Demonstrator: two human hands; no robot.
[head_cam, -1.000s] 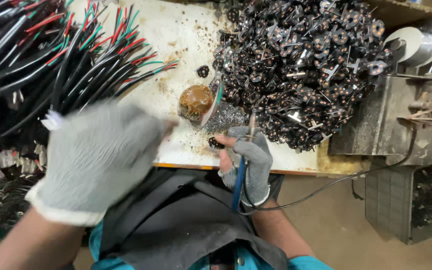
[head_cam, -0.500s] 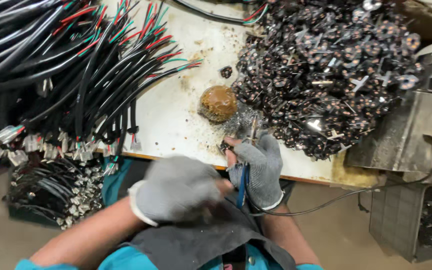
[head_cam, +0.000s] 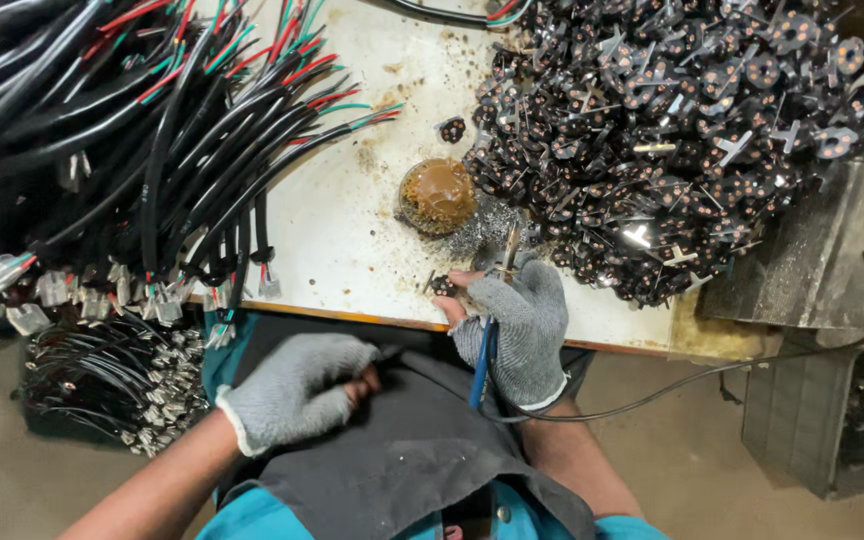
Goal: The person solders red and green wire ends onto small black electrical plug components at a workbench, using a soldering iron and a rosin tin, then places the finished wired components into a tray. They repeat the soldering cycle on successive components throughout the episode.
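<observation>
My right hand [head_cam: 517,325], in a grey knit glove, grips a blue-handled soldering iron [head_cam: 484,345] with its tip up near a wad of steel wool [head_cam: 487,235]. Its fingertips also pinch a small black plug part [head_cam: 442,286] at the bench's front edge. My left hand [head_cam: 297,390], gloved the same way, is closed low over my grey apron [head_cam: 402,460], below the bench; its fingers curl around something dark that I cannot make out. A round brown flux tin [head_cam: 436,195] sits just beyond the right hand.
A big heap of black plug parts [head_cam: 672,130] covers the right of the white bench [head_cam: 342,240]. Black cables with red and green cores [head_cam: 132,130] fan across the left. More cable bundles [head_cam: 102,380] hang below. A grey metal box [head_cam: 812,260] stands at right.
My left hand has dropped from in front of the cables to my lap and closed. The right hand stayed at the bench edge with the iron.
</observation>
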